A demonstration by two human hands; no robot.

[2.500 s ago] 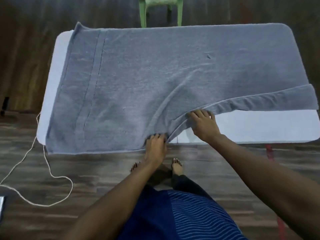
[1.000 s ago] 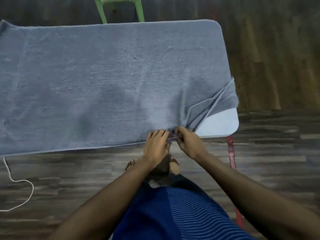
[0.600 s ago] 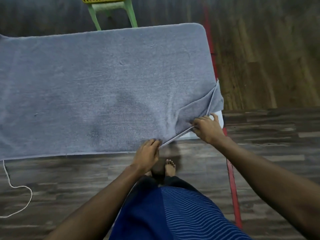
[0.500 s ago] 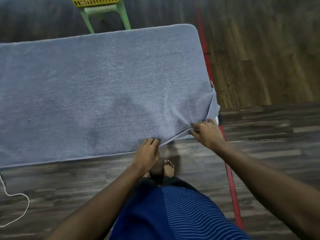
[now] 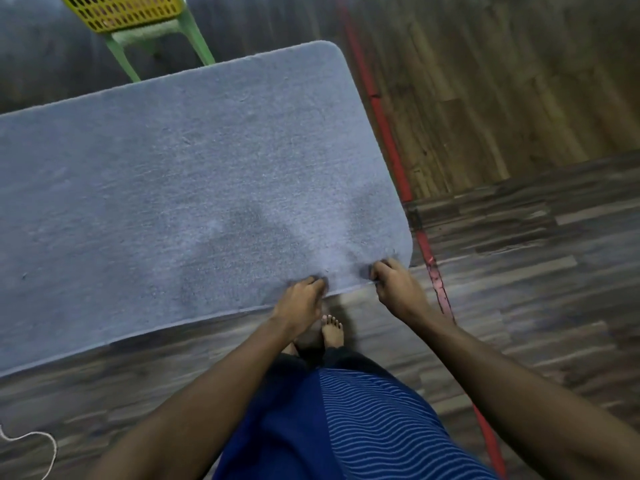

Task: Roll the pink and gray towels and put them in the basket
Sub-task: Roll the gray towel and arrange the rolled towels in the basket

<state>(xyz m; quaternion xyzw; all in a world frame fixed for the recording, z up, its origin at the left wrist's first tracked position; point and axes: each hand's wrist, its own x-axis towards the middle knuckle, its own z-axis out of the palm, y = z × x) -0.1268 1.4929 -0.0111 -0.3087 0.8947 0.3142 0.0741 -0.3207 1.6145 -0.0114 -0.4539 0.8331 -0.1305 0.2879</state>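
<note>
Currently, the gray towel (image 5: 194,188) lies spread flat over a raised surface that it hides completely. Only its draped outline shows, with rounded corners at the far right and near right. The towel runs out of frame at the left. Its near hem runs diagonally from the lower left to the near-right corner.

Left hand (image 5: 301,301): positioned at the near hem, right of the towel's middle. The fingers are curled down into the fabric and grip the edge.

Right hand (image 5: 398,285): positioned at the same hem, just beside the near-right corner. The fingers and thumb are curled round the edge and pinch it.

The two hands are apart, with a short stretch of hem between them. The fabric puckers slightly at each grip. Both forearms extend forward from the bottom of the frame.

Yellow basket (image 5: 121,10): perforated plastic, located beyond the towel's far edge at the top left, resting on a green stool (image 5: 149,33). It is well apart from both hands. Only part of one wall is in view, so its contents cannot be determined.

Surroundings:
- A wood-pattern floor (image 5: 519,271).
- A red strip (image 5: 384,129) on the floor just beside the towel's right edge.
- A white cord (image 5: 34,433) at the lower left.
- One bare foot (image 5: 332,329) below the hem, between the hands.
- A blue garment (image 5: 311,427) with a wavy-striped panel at bottom centre.
</note>
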